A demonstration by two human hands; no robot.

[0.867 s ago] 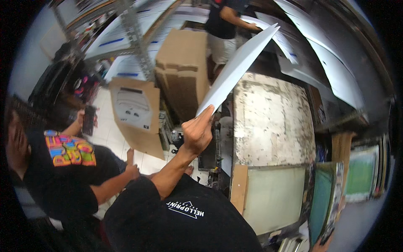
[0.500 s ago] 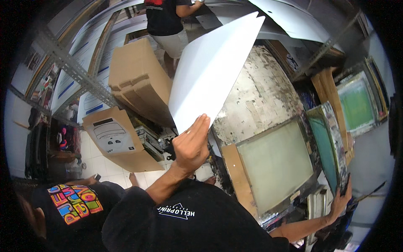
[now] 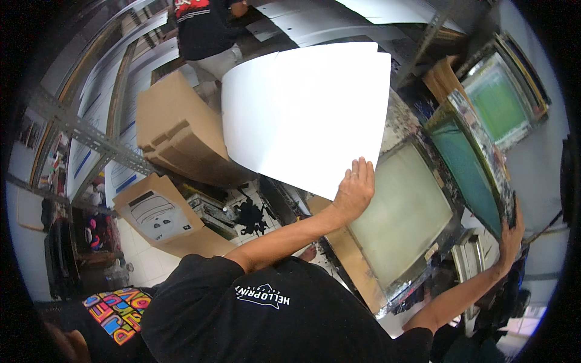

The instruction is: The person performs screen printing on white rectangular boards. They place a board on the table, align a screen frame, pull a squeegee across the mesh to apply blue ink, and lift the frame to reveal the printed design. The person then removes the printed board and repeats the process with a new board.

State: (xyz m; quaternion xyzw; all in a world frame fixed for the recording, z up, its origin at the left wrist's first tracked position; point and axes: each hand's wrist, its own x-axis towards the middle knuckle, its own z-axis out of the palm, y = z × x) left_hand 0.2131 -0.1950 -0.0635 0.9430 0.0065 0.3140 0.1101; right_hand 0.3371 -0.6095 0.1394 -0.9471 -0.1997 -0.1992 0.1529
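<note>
My left hand (image 3: 356, 187) is closed on the near right corner of a few white sheets (image 3: 302, 115), which curve upward over the worn work table. At the far right my right hand (image 3: 512, 233) grips the near end of a tilted screen-printing frame (image 3: 465, 166) with teal mesh and a stained rim; part of its fingers is behind the rim. Between my hands a second screen (image 3: 400, 224), pale greenish, lies flat, with a brown strip (image 3: 351, 266) along its left side.
A large cardboard box (image 3: 175, 130) stands left of the sheets, and a cardboard piece with a printed drawing (image 3: 158, 212) is nearer. A green screen (image 3: 497, 103) leans at the right wall. One person (image 3: 206, 36) stands beyond; another (image 3: 115, 314) is at lower left.
My left hand has moved right with the white sheets, which now spread wider and lie lower over the table. The right hand still grips the tilted frame. The view has shifted.
</note>
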